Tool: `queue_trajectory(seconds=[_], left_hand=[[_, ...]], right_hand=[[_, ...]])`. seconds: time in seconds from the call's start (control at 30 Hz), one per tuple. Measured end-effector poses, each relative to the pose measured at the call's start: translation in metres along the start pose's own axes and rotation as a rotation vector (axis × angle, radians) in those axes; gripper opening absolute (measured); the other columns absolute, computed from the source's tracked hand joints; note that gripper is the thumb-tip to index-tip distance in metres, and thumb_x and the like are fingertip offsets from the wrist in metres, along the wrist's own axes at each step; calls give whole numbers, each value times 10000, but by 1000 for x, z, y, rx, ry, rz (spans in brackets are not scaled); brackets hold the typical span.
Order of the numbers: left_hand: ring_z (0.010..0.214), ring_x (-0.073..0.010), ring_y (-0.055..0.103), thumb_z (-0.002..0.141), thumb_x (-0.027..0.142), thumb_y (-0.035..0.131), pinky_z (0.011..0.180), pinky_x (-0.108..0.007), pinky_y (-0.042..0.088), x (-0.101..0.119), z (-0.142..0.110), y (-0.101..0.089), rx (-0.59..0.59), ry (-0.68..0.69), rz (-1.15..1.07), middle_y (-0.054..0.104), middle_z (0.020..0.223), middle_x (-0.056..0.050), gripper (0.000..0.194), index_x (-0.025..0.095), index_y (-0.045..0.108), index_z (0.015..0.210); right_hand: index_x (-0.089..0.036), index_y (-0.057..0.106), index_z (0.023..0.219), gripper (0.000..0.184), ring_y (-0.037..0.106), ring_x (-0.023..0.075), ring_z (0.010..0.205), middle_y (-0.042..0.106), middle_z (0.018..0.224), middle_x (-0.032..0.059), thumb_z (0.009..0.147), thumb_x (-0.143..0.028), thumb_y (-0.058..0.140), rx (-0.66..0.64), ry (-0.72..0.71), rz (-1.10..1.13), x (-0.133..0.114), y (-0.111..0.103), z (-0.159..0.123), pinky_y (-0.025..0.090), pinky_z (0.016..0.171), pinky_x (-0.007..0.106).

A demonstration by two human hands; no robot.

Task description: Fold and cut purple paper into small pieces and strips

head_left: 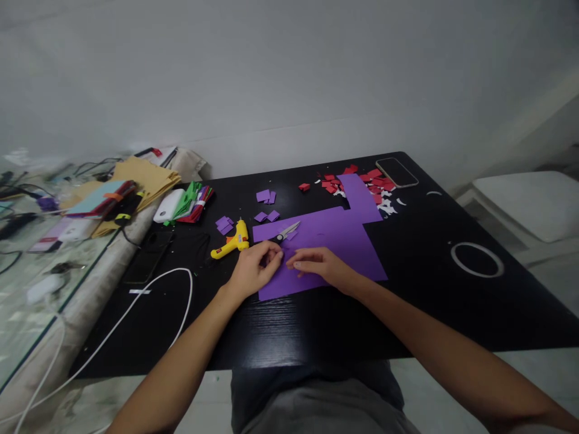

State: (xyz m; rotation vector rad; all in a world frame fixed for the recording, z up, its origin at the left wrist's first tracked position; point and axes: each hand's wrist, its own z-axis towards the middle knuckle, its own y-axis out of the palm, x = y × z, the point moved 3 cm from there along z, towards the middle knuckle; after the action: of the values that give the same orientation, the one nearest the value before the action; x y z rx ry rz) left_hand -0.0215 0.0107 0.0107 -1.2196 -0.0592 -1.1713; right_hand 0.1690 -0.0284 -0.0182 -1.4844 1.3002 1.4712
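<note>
My left hand (257,269) rests at the left edge of a large purple paper sheet (348,253). Its fingers are curled with thumb and fingertips close together; anything between them is too small to make out. Just right of it, my right hand (323,265) hovers low over the sheet, fingers loosely stretched and apart, with nothing visible in them. Beyond the hands a pair of scissors (289,231) lies on the sheet, handles partly behind my left hand. A yellow glue gun (235,242) lies left of my left hand.
Small purple paper pieces (224,225) lie beyond the glue gun. Red paper scraps (375,176) and a phone (397,172) are at the back right. A roll of tape (477,260) lies at right. A white cable (187,289) loops at left, near folded coloured packets (194,204).
</note>
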Motion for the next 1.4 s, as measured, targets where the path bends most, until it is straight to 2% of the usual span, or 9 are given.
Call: queue_trajectory(seconds=[0.13, 0.2, 0.27, 0.33, 0.53, 0.7, 0.8, 1.0, 1.4], left_hand=[[569, -115, 583, 975, 283, 598, 563, -229, 460, -1, 0, 0, 21, -21, -6, 634, 679, 30, 129, 201, 684, 1024], [548, -109, 561, 973, 278, 596, 549, -224, 444, -2, 0, -1, 39, -30, -3, 614, 664, 40, 141, 201, 681, 1055], [550, -107, 561, 976, 275, 590, 553, -221, 445, -3, 0, -1, 44, -32, 6, 609, 663, 41, 138, 201, 681, 1048], [559, -109, 572, 977, 274, 585, 562, -222, 453, -3, 0, -1, 44, -28, 13, 613, 668, 37, 136, 200, 683, 1037], [569, -119, 599, 972, 257, 582, 542, -219, 455, -4, 1, -2, 23, -25, 27, 635, 674, 27, 128, 201, 689, 1015], [610, -136, 643, 961, 244, 583, 570, -234, 484, -8, 2, -1, -28, -40, 75, 680, 720, 8, 137, 201, 699, 1021], [654, -144, 662, 944, 212, 586, 608, -243, 501, -10, 2, 1, -92, -29, 86, 704, 764, -6, 135, 196, 700, 1015], [659, -146, 658, 947, 214, 577, 617, -248, 497, -10, 2, 1, -112, -35, 83, 710, 770, -13, 145, 188, 704, 1012], [656, -143, 651, 952, 222, 580, 627, -248, 494, -13, 2, 3, -134, -40, 78, 704, 770, -14, 150, 181, 709, 1015]], right_hand=[[-214, 817, 1070, 326, 737, 217, 893, 798, 902, 51, 780, -361, 799, 53, 7, 11, -1, -6, 2, 587, 807, 352], [-259, 769, 1218, 430, 751, 229, 968, 784, 1142, 74, 802, -365, 788, 150, -31, 85, -7, -14, 2, 601, 824, 353], [-370, 637, 1407, 621, 751, 244, 1075, 531, 1580, 54, 804, -363, 786, 227, -72, 202, -16, -24, 3, 618, 850, 364], [-396, 518, 1512, 754, 761, 245, 1060, 316, 1714, 79, 812, -348, 791, 272, -35, 206, -21, -34, 4, 625, 880, 386], [-241, 606, 1410, 633, 758, 278, 1045, 493, 1578, 165, 797, -302, 753, 604, -69, 146, -23, -82, 10, 616, 950, 448], [-155, 744, 1196, 407, 567, 374, 1340, 664, 1337, 196, 808, -228, 645, 1004, -220, -595, -27, -127, 4, 404, 1170, 586], [-169, 761, 1215, 395, 381, 429, 1484, 517, 1509, 222, 855, -282, 643, 1023, -60, -934, -25, -133, 3, 300, 1199, 628], [-246, 626, 1456, 509, 368, 412, 1493, 452, 1576, 193, 994, -446, 549, 882, 258, -1181, -22, -122, 3, 254, 1207, 601], [-112, 440, 1571, 662, 285, 461, 1544, 347, 1640, 285, 981, -390, 554, 902, 204, -1232, -18, -119, 4, 235, 1202, 614]])
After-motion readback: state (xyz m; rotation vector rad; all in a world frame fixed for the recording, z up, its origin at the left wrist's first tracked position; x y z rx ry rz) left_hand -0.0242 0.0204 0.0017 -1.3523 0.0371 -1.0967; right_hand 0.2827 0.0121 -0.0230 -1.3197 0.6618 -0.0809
